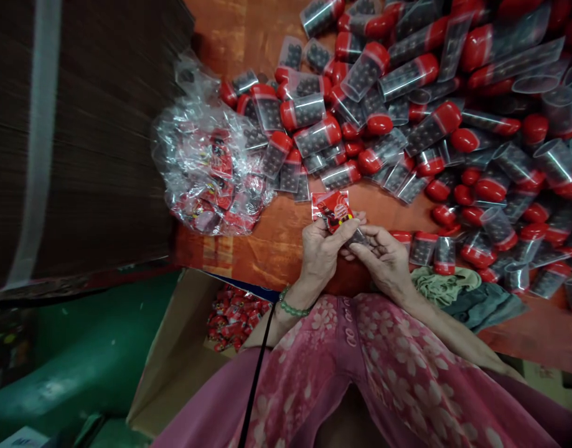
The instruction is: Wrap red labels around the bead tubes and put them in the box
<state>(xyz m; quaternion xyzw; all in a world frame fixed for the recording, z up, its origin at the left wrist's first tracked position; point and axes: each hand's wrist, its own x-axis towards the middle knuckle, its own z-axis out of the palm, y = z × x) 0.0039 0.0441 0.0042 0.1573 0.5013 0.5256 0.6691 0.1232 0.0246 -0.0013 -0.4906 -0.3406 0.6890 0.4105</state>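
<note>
Close in front of my body, my left hand is closed round a small red printed plastic packet, whose upper part sticks up past the fingers. My right hand meets it from the right, its fingers pinched at the packet's lower end. Between the two hands shows a dark greyish part; whether it is a container inside the packet I cannot make out. Beyond them lies a large heap of clear cylindrical containers with rounded red ends and dark little balls inside.
Left of the heap sits a clear plastic bag with red printed packets in it. Below the table edge, a cardboard box holds many red packed pieces. Folded cloths lie right of my hands. A dark strapped carton stands at left.
</note>
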